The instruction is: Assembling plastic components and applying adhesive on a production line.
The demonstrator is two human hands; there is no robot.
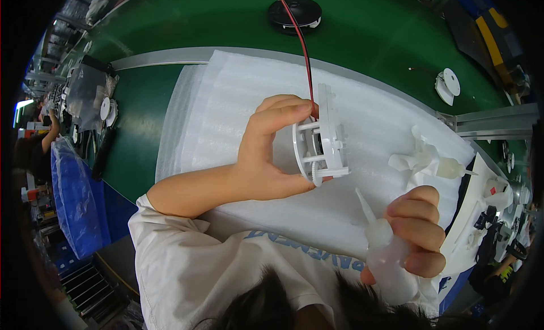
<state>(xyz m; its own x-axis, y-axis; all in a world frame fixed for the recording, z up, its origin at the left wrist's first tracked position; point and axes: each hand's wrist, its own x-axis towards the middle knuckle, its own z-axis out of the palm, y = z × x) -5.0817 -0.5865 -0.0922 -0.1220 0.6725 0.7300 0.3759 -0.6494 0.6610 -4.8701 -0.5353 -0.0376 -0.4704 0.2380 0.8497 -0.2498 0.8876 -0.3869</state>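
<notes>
The right hand (pixel 418 231) is nearest, its fingers curled round 1 bottle (pixel 391 267), whose nozzle (pixel 365 205) points up, apart from the unit. The left hand (pixel 263 151) makes a wide C, thumb below and fingers above, clasping the white unit (pixel 333 140) by its rim over the mat (pixel 249 75), between its left and right edges. To work well here, I would hold the unit steady by that rim, turn its open side toward the nozzle, squeeze lightly and keep the tip off the 2 wires (pixel 306 53), 1 red and 1 black. Counted: 2 hands, 1 unit and 2 bottles, the spare bottle (pixel 449 168) lying by the mat's right edge against crumpled tissue (pixel 422 160), whose sheets I cannot count. Beyond the mat's far edge, on the green surface (pixel 362 35), sit 1 black disc (pixel 294 13) and, toward the right end, 1 white spool (pixel 449 85); 1 similar spool (pixel 106 110) stands off the mat's left edge
</notes>
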